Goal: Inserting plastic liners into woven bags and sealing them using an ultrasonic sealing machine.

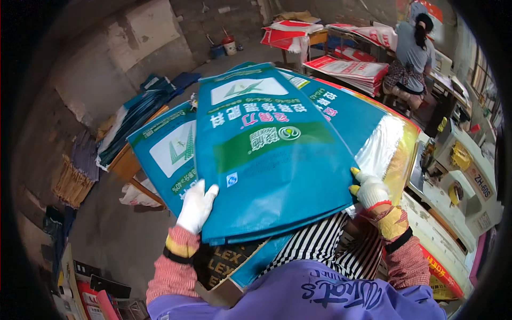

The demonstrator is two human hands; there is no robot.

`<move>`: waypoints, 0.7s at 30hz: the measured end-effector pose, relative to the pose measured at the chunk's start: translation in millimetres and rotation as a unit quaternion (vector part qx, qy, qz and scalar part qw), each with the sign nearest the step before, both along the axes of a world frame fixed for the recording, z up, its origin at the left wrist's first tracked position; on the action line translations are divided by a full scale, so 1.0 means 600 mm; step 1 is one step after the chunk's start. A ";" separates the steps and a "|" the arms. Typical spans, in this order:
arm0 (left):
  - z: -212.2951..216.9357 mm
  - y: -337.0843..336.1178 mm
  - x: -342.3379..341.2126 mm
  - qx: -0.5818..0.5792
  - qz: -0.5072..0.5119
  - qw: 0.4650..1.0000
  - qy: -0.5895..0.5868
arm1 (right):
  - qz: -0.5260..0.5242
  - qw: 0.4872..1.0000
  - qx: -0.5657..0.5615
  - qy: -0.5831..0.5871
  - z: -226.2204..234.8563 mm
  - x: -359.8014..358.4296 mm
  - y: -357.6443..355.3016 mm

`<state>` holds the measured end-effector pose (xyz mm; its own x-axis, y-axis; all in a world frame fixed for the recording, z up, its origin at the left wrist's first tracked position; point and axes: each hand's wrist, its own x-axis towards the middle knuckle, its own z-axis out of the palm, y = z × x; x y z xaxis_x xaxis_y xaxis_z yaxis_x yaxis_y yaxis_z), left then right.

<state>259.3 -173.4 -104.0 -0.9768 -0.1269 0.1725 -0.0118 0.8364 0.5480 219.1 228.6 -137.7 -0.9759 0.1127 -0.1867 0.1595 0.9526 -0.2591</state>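
Both gloved hands hold a stack of blue sacks (272, 160) by its near edge. Left hand (196, 205) closed on left corner; right hand (370, 191) closed on right corner. More sacks (165, 149) lie beneath

Sack stack (272, 160) left of sewing machine (458, 176) (person (413, 50) behind).

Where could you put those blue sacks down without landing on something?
Bare concrete floor lies open left of the left hand, between the wooden table and the boxes at lower left. More floor shows near the buckets. The right hand's side is crowded by the sewing machine and stacked sacks.
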 end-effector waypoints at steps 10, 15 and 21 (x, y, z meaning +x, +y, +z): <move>-0.194 -0.050 0.282 -0.087 0.139 0.967 -0.195 | 0.189 0.975 0.117 0.001 -0.083 0.009 -0.214; -0.196 -0.051 0.270 -0.091 0.123 0.955 -0.252 | 0.018 1.000 0.005 -0.014 -0.278 -0.071 -0.216; -0.140 -0.036 0.188 -0.105 0.041 0.894 -0.434 | 0.155 0.972 -0.074 0.160 -0.438 -0.082 -0.117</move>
